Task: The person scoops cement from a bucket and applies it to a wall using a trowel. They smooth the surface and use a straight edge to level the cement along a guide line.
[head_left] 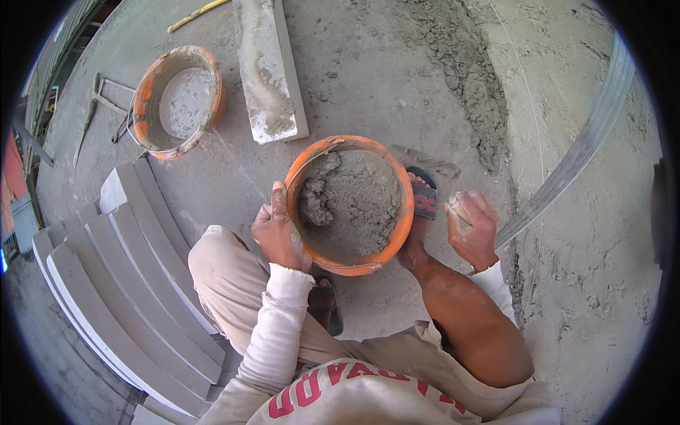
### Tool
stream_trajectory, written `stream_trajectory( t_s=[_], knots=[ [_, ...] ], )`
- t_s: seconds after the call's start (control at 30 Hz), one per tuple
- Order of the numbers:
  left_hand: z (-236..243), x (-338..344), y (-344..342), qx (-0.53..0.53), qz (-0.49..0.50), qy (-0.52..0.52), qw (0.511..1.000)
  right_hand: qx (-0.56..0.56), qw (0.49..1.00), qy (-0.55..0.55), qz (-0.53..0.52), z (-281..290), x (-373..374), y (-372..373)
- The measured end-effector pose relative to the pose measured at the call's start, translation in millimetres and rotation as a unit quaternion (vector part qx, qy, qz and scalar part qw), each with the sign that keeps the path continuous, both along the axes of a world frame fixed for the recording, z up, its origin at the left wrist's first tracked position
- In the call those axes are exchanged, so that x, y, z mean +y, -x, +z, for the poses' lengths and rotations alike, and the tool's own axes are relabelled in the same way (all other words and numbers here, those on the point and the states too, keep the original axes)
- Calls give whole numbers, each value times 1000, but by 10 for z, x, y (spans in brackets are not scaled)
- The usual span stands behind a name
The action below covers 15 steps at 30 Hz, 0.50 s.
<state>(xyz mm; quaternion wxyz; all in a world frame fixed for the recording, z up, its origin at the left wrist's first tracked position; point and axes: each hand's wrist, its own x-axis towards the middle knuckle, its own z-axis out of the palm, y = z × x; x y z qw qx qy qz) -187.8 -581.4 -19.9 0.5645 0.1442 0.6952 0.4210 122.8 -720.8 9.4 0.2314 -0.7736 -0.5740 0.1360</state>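
Note:
An orange bucket (401, 244) full of wet grey mortar (361, 202) stands on the floor between my feet. A thicker lump of mortar rises at its left side. My left hand (279, 230) is closed on the bucket's left rim, its thumb lying along the edge. To the right of the bucket, my right hand (473, 225) is held in a fist, apart from the rim and smeared with mortar. A pale, rounded end shows between its fingers, but most of that thing is hidden. The bucket's thin wire handle lies down along the rim.
A second orange bucket (218, 106) with watery grey residue stands at far left, beside a hand saw (87, 124). A long pale block (273, 85) lies ahead. Pale blocks (127, 283) are stacked at left. A metal straightedge (581, 152) and spread mortar (474, 92) are at right.

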Motion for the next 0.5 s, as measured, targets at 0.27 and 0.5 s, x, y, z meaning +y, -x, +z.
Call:
stream_trajectory(
  t_s=[0.27,0.5],
  knots=[
    [-16,-35,-70,86,-67,-20,994,-259,866,128,408,167,986,608],
    [50,-56,79,54,-38,12,998,-144,933,157,291,211,790,617]
  ],
)
